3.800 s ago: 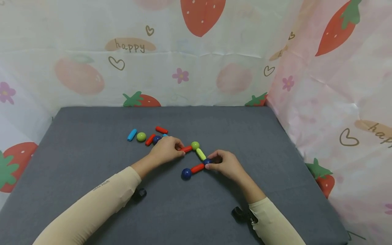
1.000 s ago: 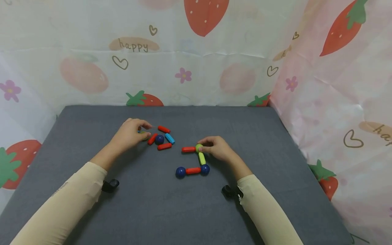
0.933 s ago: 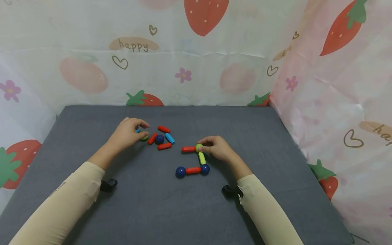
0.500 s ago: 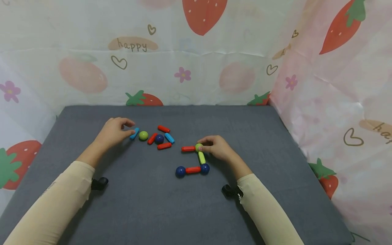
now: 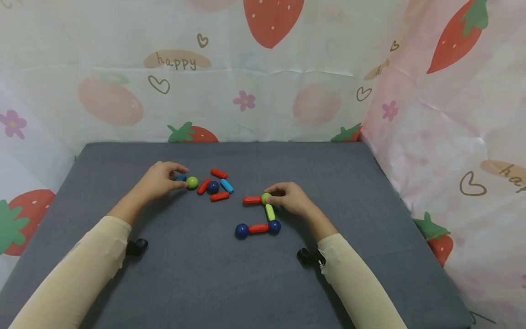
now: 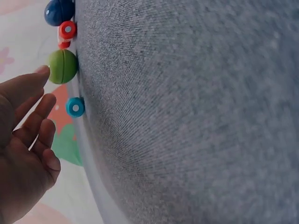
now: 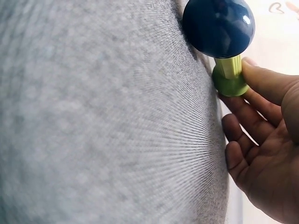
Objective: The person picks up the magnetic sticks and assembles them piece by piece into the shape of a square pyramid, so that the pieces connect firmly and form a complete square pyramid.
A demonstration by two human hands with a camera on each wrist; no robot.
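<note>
My right hand (image 5: 291, 198) pinches the green ball (image 5: 266, 198) of a joined chain between thumb and fingers. From that ball, a red rod (image 5: 252, 200) points left and a yellow-green rod (image 5: 270, 212) leads to a blue ball (image 5: 274, 227). Another red rod (image 5: 258, 228) links this to a second blue ball (image 5: 241, 230). My left hand (image 5: 158, 180) is beside a loose green ball (image 5: 191, 183), fingers relaxed and nothing gripped. In the left wrist view its thumb tip is at the edge of that green ball (image 6: 63, 66); contact is unclear. A blue rod (image 5: 181, 177) lies partly behind this hand.
Right of the loose green ball lie a blue ball (image 5: 213, 187), a light blue rod (image 5: 227, 186) and several red rods (image 5: 219, 196). They rest on a grey cloth-covered table (image 5: 230, 283). A strawberry-print curtain (image 5: 263, 91) stands behind and at the sides.
My left hand left the chain's red rod for the loose pieces, reached the blue rod, then shifted right toward the green ball. My right hand moved from the chain's blue ball to its green ball.
</note>
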